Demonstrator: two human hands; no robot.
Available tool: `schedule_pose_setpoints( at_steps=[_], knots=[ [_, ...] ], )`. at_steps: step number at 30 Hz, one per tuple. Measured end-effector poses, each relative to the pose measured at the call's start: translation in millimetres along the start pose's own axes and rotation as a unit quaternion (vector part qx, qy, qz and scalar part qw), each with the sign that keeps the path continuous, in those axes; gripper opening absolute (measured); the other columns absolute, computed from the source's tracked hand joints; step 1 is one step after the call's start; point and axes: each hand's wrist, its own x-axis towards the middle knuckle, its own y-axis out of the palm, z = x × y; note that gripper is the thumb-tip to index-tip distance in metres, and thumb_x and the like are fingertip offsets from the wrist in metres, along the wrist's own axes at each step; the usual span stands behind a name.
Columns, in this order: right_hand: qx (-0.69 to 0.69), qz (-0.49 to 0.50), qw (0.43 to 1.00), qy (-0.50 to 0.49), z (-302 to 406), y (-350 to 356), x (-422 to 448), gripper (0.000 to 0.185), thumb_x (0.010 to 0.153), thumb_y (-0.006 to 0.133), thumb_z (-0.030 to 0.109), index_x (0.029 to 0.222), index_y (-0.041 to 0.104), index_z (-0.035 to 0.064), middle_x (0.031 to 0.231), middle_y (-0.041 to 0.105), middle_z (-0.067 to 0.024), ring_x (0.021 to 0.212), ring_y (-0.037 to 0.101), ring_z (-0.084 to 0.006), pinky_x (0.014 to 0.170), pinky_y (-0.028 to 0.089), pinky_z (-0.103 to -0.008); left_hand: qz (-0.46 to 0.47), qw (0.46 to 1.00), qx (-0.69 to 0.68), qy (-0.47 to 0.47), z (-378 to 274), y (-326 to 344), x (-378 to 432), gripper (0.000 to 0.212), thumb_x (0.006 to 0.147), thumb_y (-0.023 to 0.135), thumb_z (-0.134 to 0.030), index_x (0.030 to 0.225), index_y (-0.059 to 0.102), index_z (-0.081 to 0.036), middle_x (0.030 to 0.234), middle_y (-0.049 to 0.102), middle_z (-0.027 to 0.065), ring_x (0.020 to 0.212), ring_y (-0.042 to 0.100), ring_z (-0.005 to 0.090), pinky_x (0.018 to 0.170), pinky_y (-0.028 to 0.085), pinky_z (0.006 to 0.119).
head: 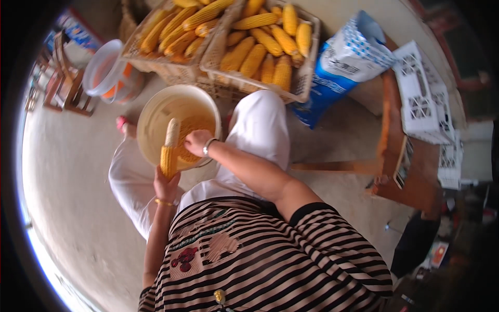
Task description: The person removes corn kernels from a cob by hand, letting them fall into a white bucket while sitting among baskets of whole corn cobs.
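Note:
My left hand (167,186) grips the lower end of a corn cob (169,156), which stands nearly upright over the rim of a cream plastic bucket (150,105). The cob's upper part is bare and whitish; yellow kernels cover its lower part. Loose yellow corn kernels (195,124) lie inside the bucket. My right hand (198,143) is over the bucket, just right of the cob, with its fingers curled. Whether it holds kernels is hidden.
Two plastic crates (249,82) (156,64) full of yellow corn cobs (249,54) stand beyond the bucket. A clear bucket (130,84) is at left, near a wooden chair (70,89). At right are a blue and white sack (339,70), a wooden table (390,117) and white crates (423,93).

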Motion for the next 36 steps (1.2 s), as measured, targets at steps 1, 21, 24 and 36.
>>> schedule_pose_setpoints(
  at_steps=[1, 21, 24, 36],
  knots=[
    [0.048, 0.018, 0.999, 0.001, 4, -7, -3, 0.028, 0.082, 0.049, 0.031, 0.085, 0.066, 0.0094, 0.089, 0.063, -0.0145, 0.087, 0.059, -0.0322, 0.078, 0.046, -0.0426, -0.002, 0.999, 0.038, 0.008, 8, -4, 1, 0.038, 0.071, 0.068, -0.007, 0.104, 0.049, -0.002, 0.085, 0.055, 0.0035, 0.076, 0.051, 0.0099, 0.068, 0.045, 0.024],
    [0.274, -0.069, 0.959, -0.004, -9, -54, -62, 0.028, 0.071, 0.071, 0.027, 0.080, 0.059, 0.0042, 0.079, 0.062, -0.0102, 0.075, 0.061, -0.0223, 0.066, 0.047, -0.0317, 0.001, 0.948, 0.313, 0.055, -8, -6, 0, 0.061, 0.067, 0.067, -0.018, 0.120, 0.042, -0.005, 0.100, 0.057, 0.0220, 0.091, 0.055, 0.0397, 0.078, 0.044, 0.044],
    [0.312, -0.070, 0.948, -0.003, -6, -54, -74, 0.018, 0.078, 0.065, 0.021, 0.080, 0.058, 0.0037, 0.070, 0.063, -0.0078, 0.063, 0.062, -0.0173, 0.062, 0.048, -0.0293, 0.002, 0.941, 0.332, 0.064, -13, -5, -3, 0.062, 0.067, 0.067, -0.018, 0.122, 0.041, -0.006, 0.102, 0.056, 0.0216, 0.091, 0.055, 0.0395, 0.079, 0.044, 0.044],
    [0.280, -0.300, 0.910, -0.051, 6, -134, -191, 0.014, 0.084, 0.059, 0.009, 0.095, 0.056, 0.0025, 0.071, 0.062, -0.0062, 0.063, 0.061, -0.0120, 0.056, 0.049, -0.0242, 0.022, 0.952, 0.296, 0.069, -3, -8, 0, 0.062, 0.066, 0.068, -0.015, 0.121, 0.042, -0.005, 0.103, 0.057, 0.0202, 0.092, 0.056, 0.0382, 0.079, 0.045, 0.042]
  ],
)
